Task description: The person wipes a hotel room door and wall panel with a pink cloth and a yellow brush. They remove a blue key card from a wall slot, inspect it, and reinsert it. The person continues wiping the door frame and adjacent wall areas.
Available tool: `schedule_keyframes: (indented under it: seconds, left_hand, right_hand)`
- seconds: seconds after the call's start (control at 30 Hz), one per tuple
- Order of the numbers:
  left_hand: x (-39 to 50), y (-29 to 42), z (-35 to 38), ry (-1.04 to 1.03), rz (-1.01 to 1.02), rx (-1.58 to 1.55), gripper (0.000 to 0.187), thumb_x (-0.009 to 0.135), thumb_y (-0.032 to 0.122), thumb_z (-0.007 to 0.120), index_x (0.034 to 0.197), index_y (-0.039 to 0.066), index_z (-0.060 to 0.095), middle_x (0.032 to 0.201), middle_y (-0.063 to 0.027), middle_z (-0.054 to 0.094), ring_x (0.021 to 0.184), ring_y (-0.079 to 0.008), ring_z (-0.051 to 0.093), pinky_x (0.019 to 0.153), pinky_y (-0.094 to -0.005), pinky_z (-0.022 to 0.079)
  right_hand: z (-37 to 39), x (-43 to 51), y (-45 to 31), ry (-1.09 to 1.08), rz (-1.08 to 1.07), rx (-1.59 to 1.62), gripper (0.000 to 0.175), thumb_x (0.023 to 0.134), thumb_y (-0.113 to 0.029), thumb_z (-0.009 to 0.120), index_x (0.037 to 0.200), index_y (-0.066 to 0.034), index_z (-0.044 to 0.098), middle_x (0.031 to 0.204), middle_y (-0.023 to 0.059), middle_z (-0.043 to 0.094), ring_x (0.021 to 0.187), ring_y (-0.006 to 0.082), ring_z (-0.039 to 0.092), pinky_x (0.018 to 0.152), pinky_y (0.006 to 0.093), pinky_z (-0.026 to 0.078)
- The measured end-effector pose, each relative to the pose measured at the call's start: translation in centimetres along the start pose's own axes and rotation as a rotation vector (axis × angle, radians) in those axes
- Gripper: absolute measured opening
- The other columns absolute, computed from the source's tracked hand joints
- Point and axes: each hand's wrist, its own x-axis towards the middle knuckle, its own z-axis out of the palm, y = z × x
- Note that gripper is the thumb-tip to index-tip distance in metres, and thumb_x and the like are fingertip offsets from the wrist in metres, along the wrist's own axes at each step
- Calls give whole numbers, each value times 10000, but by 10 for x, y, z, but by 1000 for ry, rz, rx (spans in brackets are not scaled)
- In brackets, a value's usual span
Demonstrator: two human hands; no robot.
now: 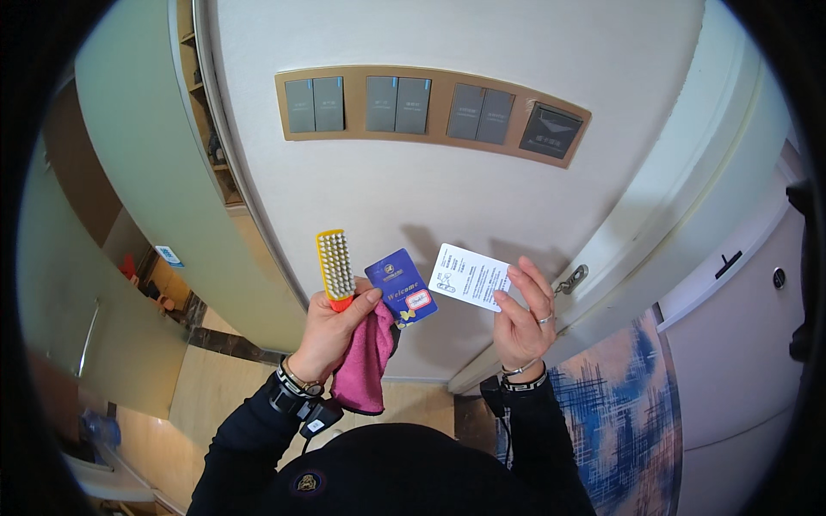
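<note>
My left hand [335, 329] holds three things at once: a yellow scrub brush [335, 266] with pale bristles and a red part, a pink cloth [362, 367] hanging down, and a dark blue key card [400, 287] pinched at its edge by the thumb. To its right, my right hand [526, 316] grips a white card [470, 277] with printing and a small drawing, by its right edge. The two cards are apart, in front of the pale wall. Above them on the wall is a tan switch panel [439, 109] with grey switches and a dark card slot [551, 131] at its right end.
Right of my right hand is a door edge with a metal lock plate [573, 278]. Beyond it lie blue patterned carpet [613, 413] and a pale door [742, 348]. At the left are a green-tinted panel [187, 193], narrow shelves [210, 116] and a water bottle [100, 427].
</note>
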Motion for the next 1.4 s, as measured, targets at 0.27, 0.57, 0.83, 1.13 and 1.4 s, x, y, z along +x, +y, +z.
schedule_keyframes:
  seconds: [0.27,0.57,0.83,1.13,1.4]
  left_hand:
    - [0,-1,-1,4,-37,-26,56,971,58,667,948,8,660,861,6,630,782,-76,584,731,-241,491]
    - [1,-2,-1,-6,-23,-4,61,971,59,667,947,4,659,864,2,630,782,-82,586,735,-242,494]
    - [1,-2,-1,-51,-30,-47,68,976,67,662,956,2,661,874,-4,645,788,-84,600,736,-243,501]
    - [2,0,1,-45,0,-16,67,981,64,653,963,1,663,869,-8,649,782,-91,609,737,-247,509]
    - [2,0,0,-46,-52,-48,81,982,74,654,959,-2,670,871,-14,660,799,-92,619,746,-246,512]
  right_hand:
    - [-2,0,2,25,-4,-55,361,673,154,725,953,-73,723,1148,102,670,1104,355,656,909,413,570]
    - [0,-4,1,56,14,-127,363,662,135,734,945,-91,724,1147,76,661,1089,309,612,898,402,526]
    - [2,-9,-1,61,37,-124,373,658,133,736,941,-110,731,1113,63,651,1073,304,605,897,392,520]
    - [5,-12,-5,59,81,-82,339,677,124,753,936,-92,726,1070,71,660,990,286,625,842,380,526]
    - [33,-18,-49,-56,1103,959,413,937,21,650,1327,8,515,1000,91,701,782,142,668,698,269,539]
